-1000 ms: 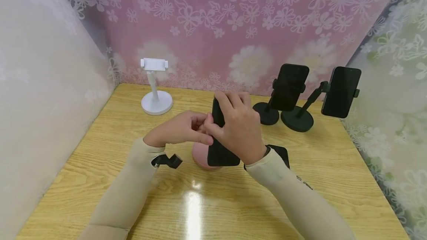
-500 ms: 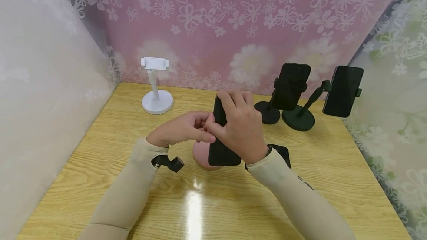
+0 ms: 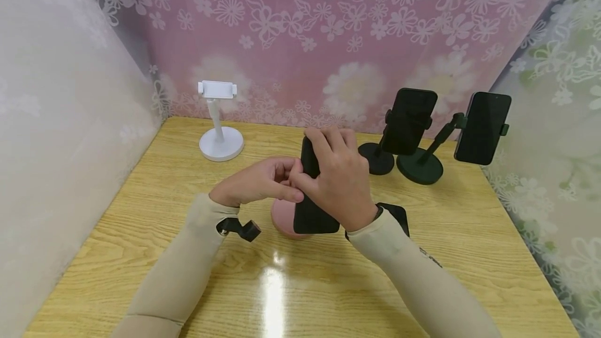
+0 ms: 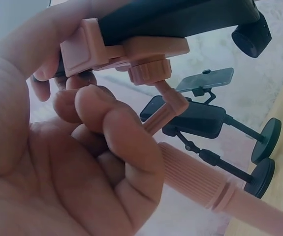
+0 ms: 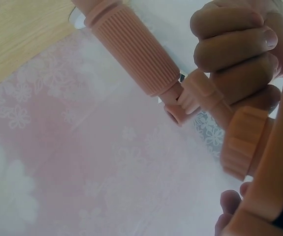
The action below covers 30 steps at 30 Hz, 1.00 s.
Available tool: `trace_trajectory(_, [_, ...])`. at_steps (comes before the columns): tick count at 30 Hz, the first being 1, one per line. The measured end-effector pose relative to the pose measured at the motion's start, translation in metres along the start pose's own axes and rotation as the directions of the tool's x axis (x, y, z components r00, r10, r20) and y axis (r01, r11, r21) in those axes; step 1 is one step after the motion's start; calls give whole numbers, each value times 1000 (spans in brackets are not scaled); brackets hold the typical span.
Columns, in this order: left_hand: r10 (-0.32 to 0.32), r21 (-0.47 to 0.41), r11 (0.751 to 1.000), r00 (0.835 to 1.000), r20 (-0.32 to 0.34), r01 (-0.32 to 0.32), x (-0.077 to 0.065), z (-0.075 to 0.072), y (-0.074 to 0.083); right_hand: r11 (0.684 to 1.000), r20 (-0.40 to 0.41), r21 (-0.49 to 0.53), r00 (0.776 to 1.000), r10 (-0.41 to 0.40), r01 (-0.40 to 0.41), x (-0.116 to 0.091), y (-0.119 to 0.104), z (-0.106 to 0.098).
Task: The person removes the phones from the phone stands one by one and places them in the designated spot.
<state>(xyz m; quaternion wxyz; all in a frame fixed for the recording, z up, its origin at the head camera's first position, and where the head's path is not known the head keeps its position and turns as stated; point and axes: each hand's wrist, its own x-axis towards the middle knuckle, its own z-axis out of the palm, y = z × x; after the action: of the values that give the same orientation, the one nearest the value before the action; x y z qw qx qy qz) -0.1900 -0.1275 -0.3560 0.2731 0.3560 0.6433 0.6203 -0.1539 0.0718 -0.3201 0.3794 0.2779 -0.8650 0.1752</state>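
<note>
Upright in the head view is a dark phone (image 3: 316, 215), set in the clamp (image 4: 156, 46) of a pink phone stand. My right hand (image 3: 335, 179) grips this phone, fingers curled over its far edge and thumb on its left side. My left hand (image 3: 260, 179) is at the clamp's end, its thumb along the top and its curled fingers (image 4: 131, 142) beneath. The stand's ribbed pole (image 5: 136, 51) and jointed arm show in the wrist views. Its round pink base (image 3: 284, 218) rests on the table, partly hidden by the phone.
A white phone stand (image 3: 220, 142) without a phone is at the back left. At the back right are a black stand (image 3: 375, 159) and a dark green one (image 3: 419, 168), each bearing a phone. Another dark phone (image 3: 396, 215) lies by my right wrist.
The left wrist has shifted slightly to the right. Both hands stay at the phone and clamp, which have hardly moved.
</note>
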Motion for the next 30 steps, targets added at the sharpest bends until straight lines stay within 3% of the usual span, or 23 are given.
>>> trace_trajectory(12, [14, -14, 1000, 999, -52, -15, 1, 2, -1, 1000, 10, 7, 1000, -20, 20, 1, 2, 0])
trace_trajectory(19, [26, 20, 1000, 996, -91, -24, 1, 6, 0, 999, 32, 29, 999, -38, 37, 3, 4, -2])
trace_trajectory(30, [21, 25, 999, 998, -58, -19, -1, 9, 4, 997, 116, 60, 992, -48, 42, 7, 7, -9])
